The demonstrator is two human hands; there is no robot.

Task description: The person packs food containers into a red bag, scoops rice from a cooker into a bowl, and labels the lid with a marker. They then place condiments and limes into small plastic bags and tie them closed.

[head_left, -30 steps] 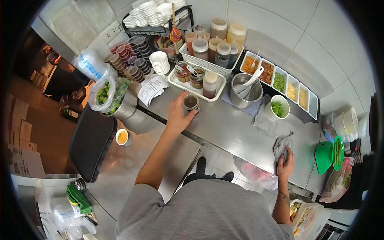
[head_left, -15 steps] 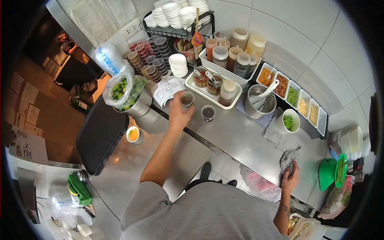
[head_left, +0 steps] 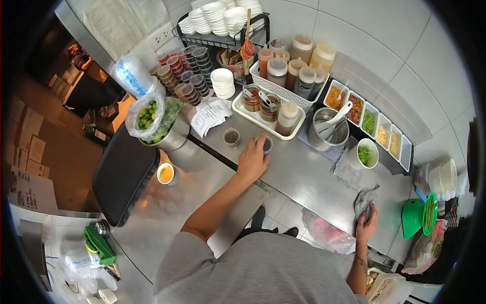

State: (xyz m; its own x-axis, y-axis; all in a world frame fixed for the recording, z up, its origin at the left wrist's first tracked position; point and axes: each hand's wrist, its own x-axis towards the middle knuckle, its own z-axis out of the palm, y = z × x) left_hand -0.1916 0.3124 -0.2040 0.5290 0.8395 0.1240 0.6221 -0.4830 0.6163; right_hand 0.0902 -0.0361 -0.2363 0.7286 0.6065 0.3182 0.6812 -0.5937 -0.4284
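My left hand [head_left: 254, 158] is at a small clear sauce cup [head_left: 268, 146] of dark liquid, index finger and thumb around its left side; the palm side is hidden. Just left of it, on the steel counter, stands a second sauce cup [head_left: 231, 137] with dark contents. Printed paper slips [head_left: 208, 117] lie behind that one. Off to the right, my right hand [head_left: 367, 224] is closed on a grey cloth [head_left: 365, 198] near the counter's front edge.
Behind the cups is a white tray [head_left: 246, 112] with jars and a bottle. A steel pot [head_left: 324, 139] with utensils and a cup of greens [head_left: 363, 153] stand to the right. At left are a black tray [head_left: 124, 175], a cup of orange liquid [head_left: 166, 174] and a pot of limes [head_left: 174, 139].
My left hand has let go of the first sauce cup, which now stands on the counter. It has moved right to the second cup. My right hand stays on the cloth.
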